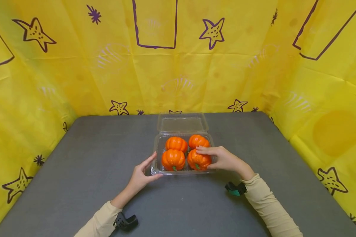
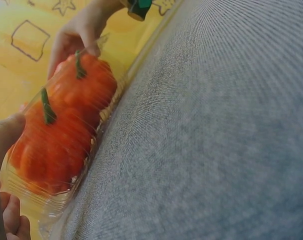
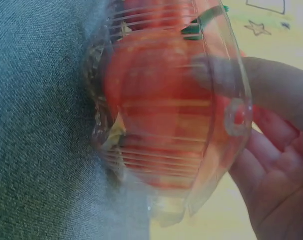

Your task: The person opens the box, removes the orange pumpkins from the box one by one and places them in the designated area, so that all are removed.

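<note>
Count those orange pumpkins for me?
4, all in the clear box: front-left pumpkin, front-right pumpkin touched by the right hand, back-left pumpkin, back-right pumpkin. None seems hidden.

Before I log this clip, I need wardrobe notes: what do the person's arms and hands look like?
The left sleeve and right sleeve are beige and wrinkled. The left wrist device is dark with small holes; the right wrist device is black and green. The left hand and right hand are gloveless.
</note>
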